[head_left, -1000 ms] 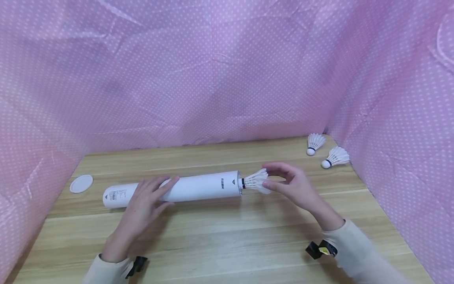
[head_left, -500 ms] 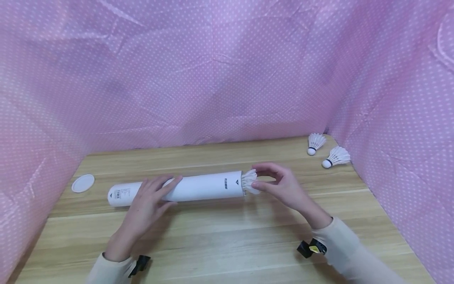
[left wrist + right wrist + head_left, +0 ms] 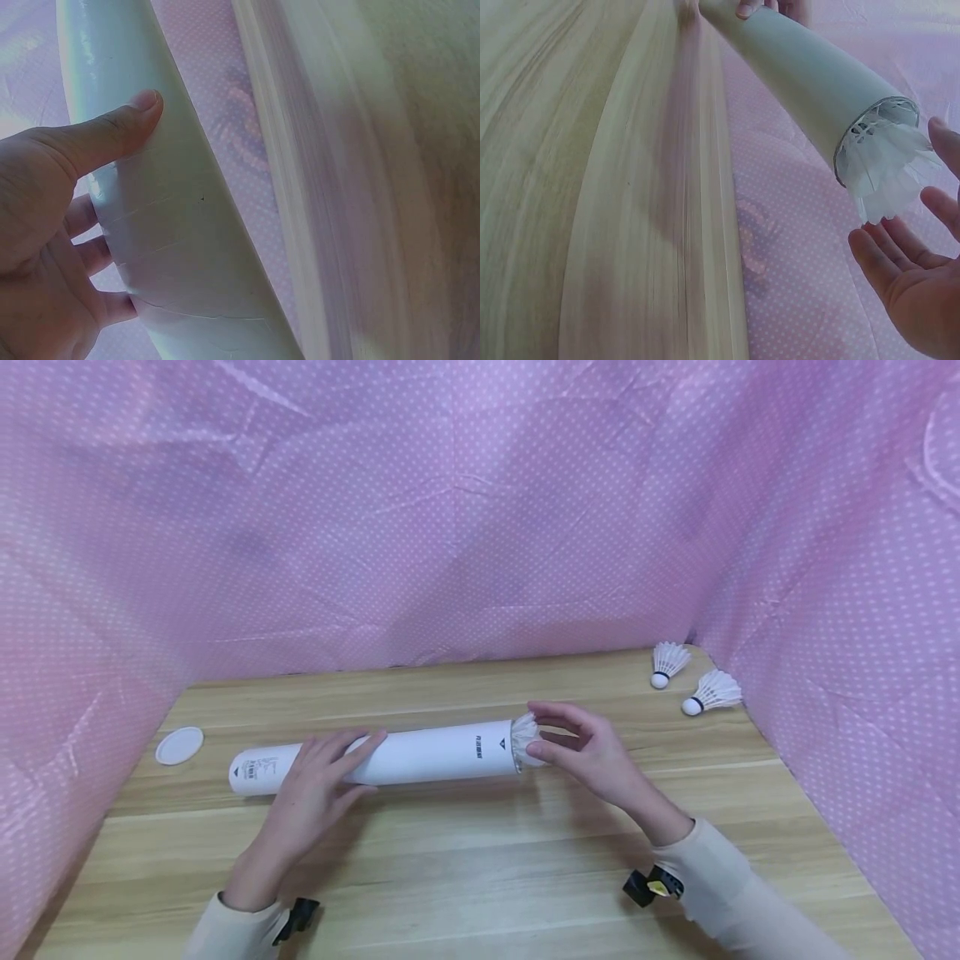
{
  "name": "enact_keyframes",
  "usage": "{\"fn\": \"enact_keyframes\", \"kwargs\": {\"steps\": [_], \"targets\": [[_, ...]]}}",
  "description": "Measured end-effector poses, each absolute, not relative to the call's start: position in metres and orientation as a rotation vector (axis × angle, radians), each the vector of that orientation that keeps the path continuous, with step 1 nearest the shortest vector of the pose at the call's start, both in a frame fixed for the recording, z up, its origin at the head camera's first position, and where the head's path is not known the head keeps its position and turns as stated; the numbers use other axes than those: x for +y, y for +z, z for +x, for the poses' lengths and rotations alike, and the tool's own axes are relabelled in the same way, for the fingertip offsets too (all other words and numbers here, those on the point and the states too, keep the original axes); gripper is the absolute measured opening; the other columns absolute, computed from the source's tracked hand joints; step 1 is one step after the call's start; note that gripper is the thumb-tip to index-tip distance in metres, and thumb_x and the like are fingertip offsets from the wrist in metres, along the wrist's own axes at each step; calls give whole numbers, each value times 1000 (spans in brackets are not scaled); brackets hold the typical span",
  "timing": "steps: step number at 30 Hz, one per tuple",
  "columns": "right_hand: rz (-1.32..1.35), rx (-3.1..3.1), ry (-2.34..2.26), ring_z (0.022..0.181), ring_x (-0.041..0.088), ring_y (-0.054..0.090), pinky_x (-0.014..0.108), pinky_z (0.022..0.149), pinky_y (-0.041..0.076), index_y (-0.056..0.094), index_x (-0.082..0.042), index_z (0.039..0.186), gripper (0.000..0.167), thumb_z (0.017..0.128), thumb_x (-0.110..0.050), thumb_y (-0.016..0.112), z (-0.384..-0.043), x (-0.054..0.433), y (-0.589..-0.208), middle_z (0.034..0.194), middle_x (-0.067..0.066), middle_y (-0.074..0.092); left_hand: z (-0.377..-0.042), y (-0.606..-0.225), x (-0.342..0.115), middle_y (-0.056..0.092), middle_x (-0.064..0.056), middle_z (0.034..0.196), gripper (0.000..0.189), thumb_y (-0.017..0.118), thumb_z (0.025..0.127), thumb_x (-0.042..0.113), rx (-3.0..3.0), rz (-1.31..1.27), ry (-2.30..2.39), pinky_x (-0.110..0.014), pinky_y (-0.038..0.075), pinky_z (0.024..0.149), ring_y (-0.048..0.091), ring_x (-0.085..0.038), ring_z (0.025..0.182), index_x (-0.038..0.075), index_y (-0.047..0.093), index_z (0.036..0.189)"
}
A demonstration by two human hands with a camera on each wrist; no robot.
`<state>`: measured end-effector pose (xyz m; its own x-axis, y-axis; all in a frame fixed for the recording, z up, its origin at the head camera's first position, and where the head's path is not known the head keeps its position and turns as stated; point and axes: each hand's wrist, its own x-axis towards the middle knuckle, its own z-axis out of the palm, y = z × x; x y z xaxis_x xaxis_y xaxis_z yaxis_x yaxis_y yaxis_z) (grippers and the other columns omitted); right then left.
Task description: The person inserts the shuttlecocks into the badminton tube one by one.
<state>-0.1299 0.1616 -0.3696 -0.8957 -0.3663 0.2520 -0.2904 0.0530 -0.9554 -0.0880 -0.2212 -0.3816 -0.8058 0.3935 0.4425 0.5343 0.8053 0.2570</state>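
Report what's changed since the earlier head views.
The shuttlecock has slid left into the white tube, only feathers sticking out, the right hand following. The left hand still grips the tube; the lid and two other shuttlecocks stayed put.

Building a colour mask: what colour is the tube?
The tube is white with black printing; the head view shows it best.

One tabletop (image 3: 465, 868), pale brown, wood-grained. One cloth hanging (image 3: 450, 527), pink to lilac, white-dotted, creased, behind the tabletop and along both sides.
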Motion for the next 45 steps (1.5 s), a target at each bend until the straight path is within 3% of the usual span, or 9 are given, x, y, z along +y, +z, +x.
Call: {"fn": "enact_keyframes", "kwargs": {"steps": [9,22,27,35,45], "targets": [[-696,2227,-1993,125,30,58,37,96,54,61,-2,136,52,87,-2,78,-127,162,-369,138,13,59,-88,-380,-223,59,-12,135,91,92,68,7,-2618,-684,-548,-70,30,107,56,-37,121,27,53,148],[-907,2036,-1974,135,33,47,43,105,46,49,4,144,61,88,7,72,-129,172,-372,150,15,47,-88,-378,-225,59,-14,134,88,92,67,6,-2608,-684,-575,-71,30,107,56,-37,120,22,56,145],[-892,1995,-1991,131,37,51,44,102,48,51,4,143,59,88,7,72,-131,174,-372,149,16,49,-88,-378,-225,60,-13,134,88,92,66,7,-2601,-696,-574,-70,31,106,57,-37,120,21,57,145],[-874,1975,-2043,128,29,56,41,99,51,53,10,138,57,85,9,74,-132,174,-373,146,22,51,-89,-377,-223,60,-11,134,87,92,65,5,-2593,-712,-577,-70,33,105,57,-36,119,20,58,144],[-808,2016,-2034,122,28,61,40,95,53,57,6,136,55,84,5,77,-131,168,-373,143,22,54,-91,-376,-219,60,-12,134,88,93,65,4,-2598,-726,-564,-70,32,106,57,-36,120,20,57,144]]}}
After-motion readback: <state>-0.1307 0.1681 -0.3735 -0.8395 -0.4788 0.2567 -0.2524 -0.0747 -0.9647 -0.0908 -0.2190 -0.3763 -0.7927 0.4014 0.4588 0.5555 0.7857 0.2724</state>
